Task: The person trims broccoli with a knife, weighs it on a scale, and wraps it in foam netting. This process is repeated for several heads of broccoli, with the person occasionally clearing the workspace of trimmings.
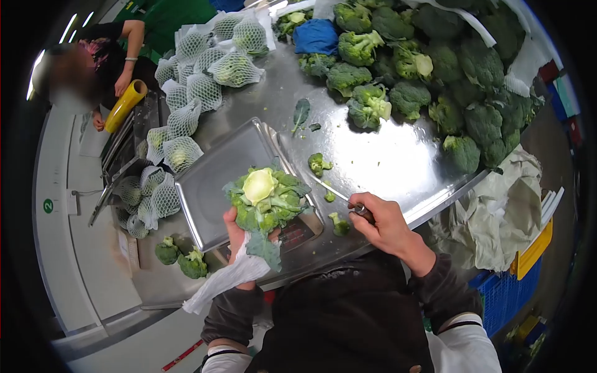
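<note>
Green circular sign (numeral 2), on the pale wall

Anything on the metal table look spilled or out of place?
Small florets and a leaf lie loose on the metal table, like trimming scraps; a crumpled blue bundle sits oddly among broccoli heads.

Bright strip lights, metal table

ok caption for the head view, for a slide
Left hand holds a broccoli head stem-up over a metal tray; right hand grips a knife
</note>
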### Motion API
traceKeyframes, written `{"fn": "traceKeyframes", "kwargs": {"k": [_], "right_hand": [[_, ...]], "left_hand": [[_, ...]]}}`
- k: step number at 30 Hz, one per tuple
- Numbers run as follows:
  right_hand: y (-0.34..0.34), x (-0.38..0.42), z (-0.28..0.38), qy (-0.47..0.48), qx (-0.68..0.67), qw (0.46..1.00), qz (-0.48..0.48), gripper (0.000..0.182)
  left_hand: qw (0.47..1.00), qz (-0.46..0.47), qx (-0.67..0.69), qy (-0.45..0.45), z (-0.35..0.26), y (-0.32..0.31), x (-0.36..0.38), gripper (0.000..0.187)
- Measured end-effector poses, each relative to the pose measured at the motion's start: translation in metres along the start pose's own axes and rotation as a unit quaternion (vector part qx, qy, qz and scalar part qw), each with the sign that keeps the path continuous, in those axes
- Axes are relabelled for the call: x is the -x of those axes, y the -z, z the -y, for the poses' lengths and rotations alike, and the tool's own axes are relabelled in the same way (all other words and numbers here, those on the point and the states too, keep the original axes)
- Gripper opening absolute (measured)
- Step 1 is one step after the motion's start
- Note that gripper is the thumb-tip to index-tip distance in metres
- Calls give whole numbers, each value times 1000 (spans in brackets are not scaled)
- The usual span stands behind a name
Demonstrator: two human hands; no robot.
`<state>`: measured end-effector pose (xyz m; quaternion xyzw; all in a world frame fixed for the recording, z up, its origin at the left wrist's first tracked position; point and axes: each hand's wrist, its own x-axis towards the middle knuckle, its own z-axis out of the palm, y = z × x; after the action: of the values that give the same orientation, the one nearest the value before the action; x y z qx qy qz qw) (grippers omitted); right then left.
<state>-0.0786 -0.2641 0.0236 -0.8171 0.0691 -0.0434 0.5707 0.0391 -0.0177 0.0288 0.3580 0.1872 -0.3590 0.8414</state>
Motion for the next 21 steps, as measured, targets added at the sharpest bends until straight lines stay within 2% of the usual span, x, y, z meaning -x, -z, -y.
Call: {"fn": "traceKeyframes", "kwargs": {"k": [1, 3, 6, 8, 10, 12, 14, 15, 16, 18, 19, 20, 21], "right_hand": [[0, -2, -2, 33, 14, 999, -8, 19], [3, -3, -3, 63, 27, 997, -16, 19], [8, -2, 0, 98, 57, 994, 1, 20], [9, -2, -2, 125, 116, 984, 41, 21], [3, 1, -10, 127, 114, 985, 14, 22], [3, 7, -13, 127, 116, 985, -13, 22], [6, 19, -13, -59, 30, 997, -27, 23], [6, 26, -16, -88, 35, 995, -24, 22], [4, 33, -20, -90, 42, 995, -27, 22], [-3, 48, -30, -130, 46, 989, -52, 20], [-4, 53, -31, -140, 41, 988, -55, 19], [-5, 58, -33, -144, 47, 987, -59, 19], [-7, 62, -36, -164, 46, 983, -66, 20]], "left_hand": [[1000, -2, -3, 6, 3, -1, -2, 58], [992, 95, 63, 49, 9, -1, -3, 56], [996, 44, 46, 55, 17, -5, 0, 65], [998, 25, 22, 54, 24, -12, 3, 64], [999, -8, -24, 48, 32, -30, 7, 62], [998, 3, -31, 60, 43, -46, 10, 56], [990, 23, -35, 133, 56, -37, 2, 51], [993, 14, -84, 82, 69, -16, -18, 52], [993, 21, -80, 86, 79, -17, -28, 52], [957, -4, -277, -87, 102, -29, -45, 61], [952, -36, -288, -92, 112, -35, -53, 73], [954, -30, -285, -86, 123, -37, -61, 73], [943, -39, -305, -128, 136, -36, -71, 74]]}}
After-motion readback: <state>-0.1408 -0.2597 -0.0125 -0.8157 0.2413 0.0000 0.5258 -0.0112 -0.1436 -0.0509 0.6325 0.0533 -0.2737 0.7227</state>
